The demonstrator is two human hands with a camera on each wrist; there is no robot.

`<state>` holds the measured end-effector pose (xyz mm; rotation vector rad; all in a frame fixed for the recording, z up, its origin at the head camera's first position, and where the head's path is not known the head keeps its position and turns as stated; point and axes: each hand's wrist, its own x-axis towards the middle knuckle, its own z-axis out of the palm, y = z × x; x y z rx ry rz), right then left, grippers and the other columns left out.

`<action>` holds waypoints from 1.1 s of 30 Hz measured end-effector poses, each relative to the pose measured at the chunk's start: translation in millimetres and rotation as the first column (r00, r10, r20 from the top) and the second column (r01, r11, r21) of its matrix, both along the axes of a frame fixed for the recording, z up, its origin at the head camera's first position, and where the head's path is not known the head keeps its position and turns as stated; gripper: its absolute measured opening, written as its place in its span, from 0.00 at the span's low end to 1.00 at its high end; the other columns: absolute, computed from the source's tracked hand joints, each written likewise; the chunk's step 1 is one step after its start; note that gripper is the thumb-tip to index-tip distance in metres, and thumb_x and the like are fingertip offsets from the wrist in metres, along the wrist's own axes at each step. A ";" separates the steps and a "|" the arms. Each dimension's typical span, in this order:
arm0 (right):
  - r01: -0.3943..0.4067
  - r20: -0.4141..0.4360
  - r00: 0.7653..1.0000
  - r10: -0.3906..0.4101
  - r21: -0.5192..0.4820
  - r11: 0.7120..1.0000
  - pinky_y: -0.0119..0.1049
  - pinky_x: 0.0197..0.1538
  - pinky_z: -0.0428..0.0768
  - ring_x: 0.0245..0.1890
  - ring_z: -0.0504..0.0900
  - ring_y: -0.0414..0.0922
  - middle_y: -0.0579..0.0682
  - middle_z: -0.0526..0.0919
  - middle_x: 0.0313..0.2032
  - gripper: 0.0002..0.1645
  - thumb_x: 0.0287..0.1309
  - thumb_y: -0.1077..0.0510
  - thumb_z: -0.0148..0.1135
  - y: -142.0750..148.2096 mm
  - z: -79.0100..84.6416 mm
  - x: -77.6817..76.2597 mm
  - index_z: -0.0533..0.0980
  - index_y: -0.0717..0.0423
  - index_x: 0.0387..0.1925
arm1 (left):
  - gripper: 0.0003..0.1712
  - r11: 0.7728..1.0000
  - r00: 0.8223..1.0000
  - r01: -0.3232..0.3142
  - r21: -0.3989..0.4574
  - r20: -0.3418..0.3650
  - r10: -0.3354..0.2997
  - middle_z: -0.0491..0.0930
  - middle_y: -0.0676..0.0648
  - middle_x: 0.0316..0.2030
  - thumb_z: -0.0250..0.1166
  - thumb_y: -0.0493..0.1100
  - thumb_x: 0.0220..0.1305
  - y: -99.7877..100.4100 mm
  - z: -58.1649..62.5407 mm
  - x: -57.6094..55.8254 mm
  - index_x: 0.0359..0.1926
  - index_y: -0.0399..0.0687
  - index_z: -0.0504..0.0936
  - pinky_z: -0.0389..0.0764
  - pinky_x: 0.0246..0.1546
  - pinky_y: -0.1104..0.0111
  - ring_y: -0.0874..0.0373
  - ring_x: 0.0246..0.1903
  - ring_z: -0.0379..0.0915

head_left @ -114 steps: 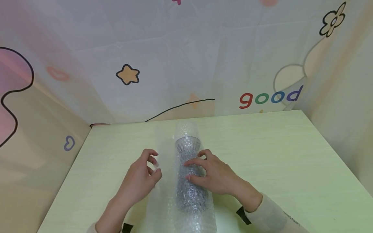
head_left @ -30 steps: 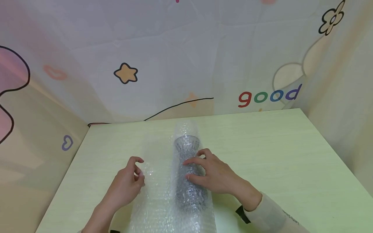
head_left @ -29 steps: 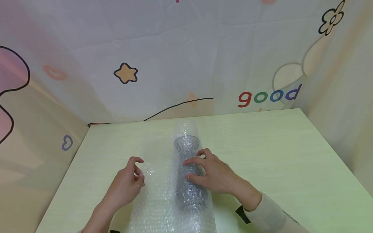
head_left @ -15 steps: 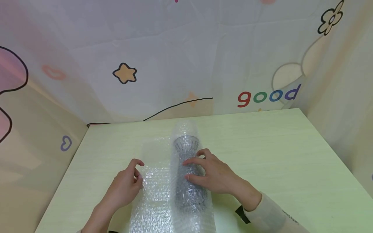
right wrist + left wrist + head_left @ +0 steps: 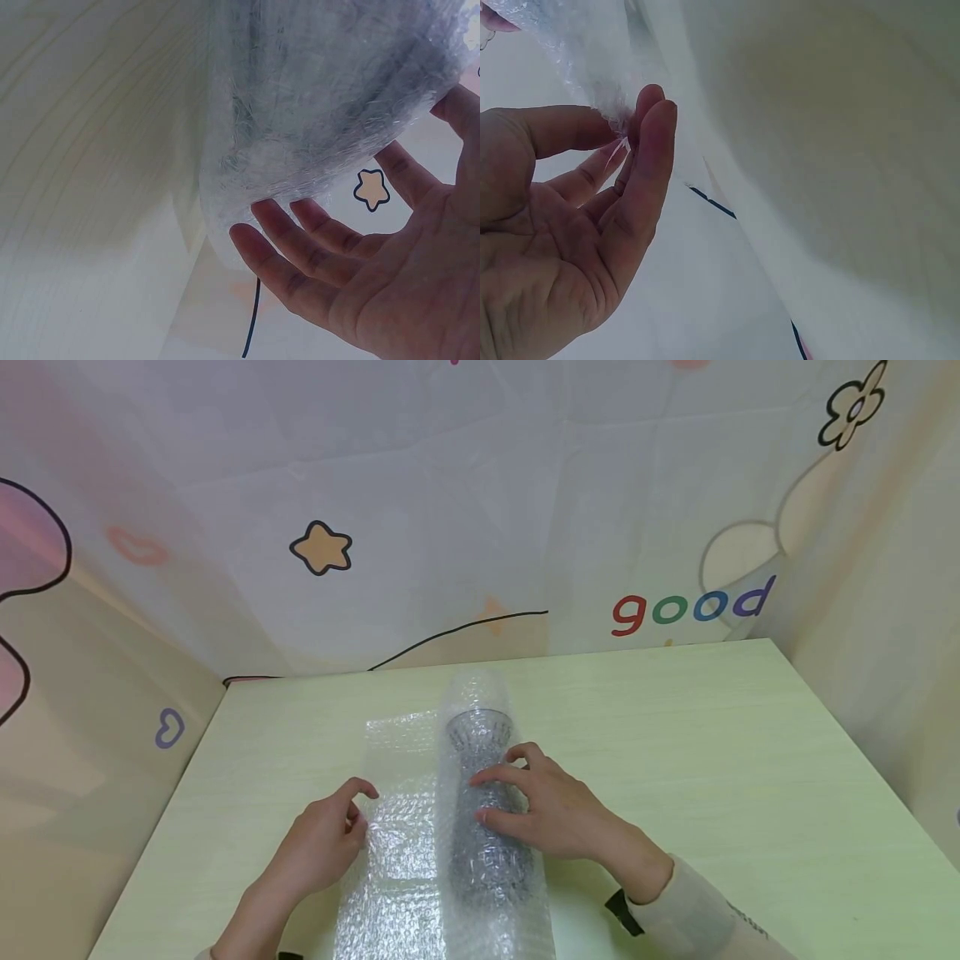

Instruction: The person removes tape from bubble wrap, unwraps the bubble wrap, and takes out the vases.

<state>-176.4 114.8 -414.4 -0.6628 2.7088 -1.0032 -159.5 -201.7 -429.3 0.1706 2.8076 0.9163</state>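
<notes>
Head view: bubble-wrapped cylinder (image 5: 491, 864) on the pale table (image 5: 697, 760), long axis running from the person toward the back wall (image 5: 465, 535); from where I stand, can't tell what's inside. Right hand (image 5: 561, 810) nearer, touching it: fingers spread and curved over its top and right side. Left hand (image 5: 321, 842) apart, off to the left, thumb and fingers pinching the loose bubble-wrap flap's (image 5: 408, 843) left edge. Key relation: cylinder sits right of the left fingers, flap stretched between.
</notes>
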 end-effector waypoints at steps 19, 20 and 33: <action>0.010 0.007 1.000 -0.010 0.007 1.000 0.44 0.39 0.76 0.48 0.80 0.49 0.52 0.70 0.66 0.22 0.62 0.35 0.67 -0.8 0.4 0.4 0.80 0.24 0.58 | 0.21 0.997 0.999 0.029 -0.076 0.017 -0.028 0.81 0.51 0.29 0.59 0.32 0.67 -2.6 -9.3 -2.1 0.59 0.48 0.80 0.69 0.22 0.68 0.59 0.21 0.68; 0.011 0.007 1.000 -0.011 0.007 1.000 0.44 0.39 0.76 0.48 0.80 0.49 0.51 0.70 0.66 0.22 0.62 0.35 0.67 -0.8 0.4 0.5 0.80 0.24 0.58 | 0.21 0.996 0.999 0.028 -0.080 0.019 -0.027 0.80 0.51 0.29 0.59 0.32 0.67 -2.4 -9.5 -2.3 0.59 0.48 0.80 0.69 0.22 0.68 0.59 0.21 0.68; -0.001 0.004 1.000 0.001 -0.003 1.000 0.43 0.37 0.76 0.47 0.80 0.48 0.52 0.70 0.65 0.22 0.63 0.35 0.67 -0.6 0.3 -0.2 0.80 0.26 0.58 | 0.19 0.996 0.999 0.021 -0.091 0.049 -0.017 0.76 0.51 0.26 0.60 0.31 0.66 -0.9 -11.1 -4.3 0.57 0.47 0.81 0.68 0.22 0.68 0.58 0.21 0.67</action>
